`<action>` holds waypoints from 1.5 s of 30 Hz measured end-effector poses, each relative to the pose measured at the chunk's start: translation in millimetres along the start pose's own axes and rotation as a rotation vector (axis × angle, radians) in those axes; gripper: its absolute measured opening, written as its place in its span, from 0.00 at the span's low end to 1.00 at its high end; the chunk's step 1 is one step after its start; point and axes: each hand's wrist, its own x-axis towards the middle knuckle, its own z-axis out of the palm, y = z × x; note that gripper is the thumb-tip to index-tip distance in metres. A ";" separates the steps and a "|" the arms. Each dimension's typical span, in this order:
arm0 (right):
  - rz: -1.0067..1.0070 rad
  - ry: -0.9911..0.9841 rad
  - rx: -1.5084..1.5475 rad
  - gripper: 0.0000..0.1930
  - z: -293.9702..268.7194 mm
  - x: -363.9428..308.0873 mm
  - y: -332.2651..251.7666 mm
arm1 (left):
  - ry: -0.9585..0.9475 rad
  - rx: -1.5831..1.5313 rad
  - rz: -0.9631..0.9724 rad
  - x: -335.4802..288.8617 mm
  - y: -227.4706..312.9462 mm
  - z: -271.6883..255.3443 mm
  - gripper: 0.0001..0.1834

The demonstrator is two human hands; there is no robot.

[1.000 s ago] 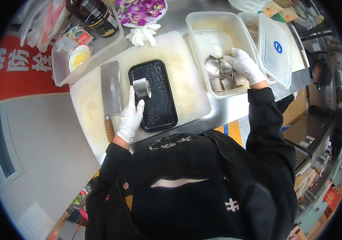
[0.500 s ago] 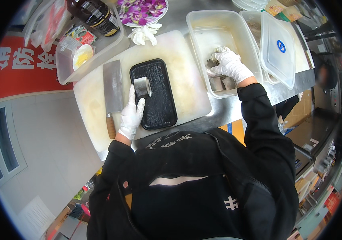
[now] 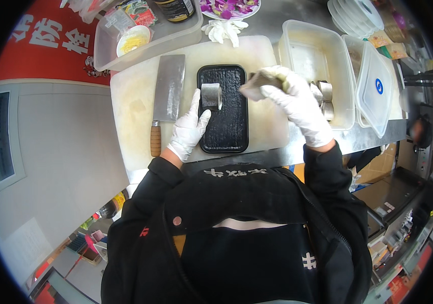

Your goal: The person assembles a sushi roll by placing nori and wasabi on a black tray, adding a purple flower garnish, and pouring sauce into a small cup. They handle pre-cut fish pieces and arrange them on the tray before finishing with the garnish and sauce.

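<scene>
A black rectangular plate (image 3: 229, 129) lies on a white cutting board (image 3: 135, 96). One silvery fish slice (image 3: 211, 95) stands on the plate's far end. My left hand (image 3: 188, 127), in a white glove, rests at the plate's left edge with its fingertips against that slice. My right hand (image 3: 292, 99), also gloved, holds a second fish slice (image 3: 256, 82) just above the plate's far right corner. More fish slices (image 3: 325, 96) lie in a clear plastic tub (image 3: 312, 50) to the right.
A cleaver (image 3: 167, 96) with a wooden handle lies on the board left of the plate. A clear tray (image 3: 145, 38) with a small dish and a dark bottle stands at the back left. Purple flowers (image 3: 229, 7), a crumpled glove (image 3: 224, 29) and lidded tubs (image 3: 376, 86) surround the board.
My right hand has left the plastic tub and moved left to the black plate, carrying a fish slice. My left hand has stayed beside the slice on the plate.
</scene>
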 end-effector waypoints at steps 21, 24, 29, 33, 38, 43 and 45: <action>-0.305 0.043 -0.908 0.12 60.2 26.1 77.8 | -0.023 -0.062 0.007 2.9 8.6 -1.6 0.37; -0.405 0.017 -0.745 0.10 53.7 20.2 63.5 | -0.033 -0.056 -0.041 1.5 9.6 -2.3 0.38; -0.002 0.027 -0.003 0.11 31.5 32.1 30.2 | -0.033 -0.035 -0.079 -1.1 5.6 -0.3 0.38; -0.128 -0.173 -0.455 0.10 27.2 47.1 42.7 | 0.015 -0.015 -0.027 -1.9 2.9 1.5 0.38; -0.125 -0.051 -0.834 0.13 58.9 48.3 70.0 | -0.021 -0.036 -0.045 -0.4 7.5 -0.4 0.37; -0.487 0.223 -0.940 0.14 -20.8 33.6 28.1 | -0.044 -0.139 -0.012 -0.9 11.5 -4.1 0.36; -0.421 0.196 -0.930 0.13 -83.7 28.7 12.6 | -0.037 -0.135 -0.009 -1.4 11.0 -4.2 0.36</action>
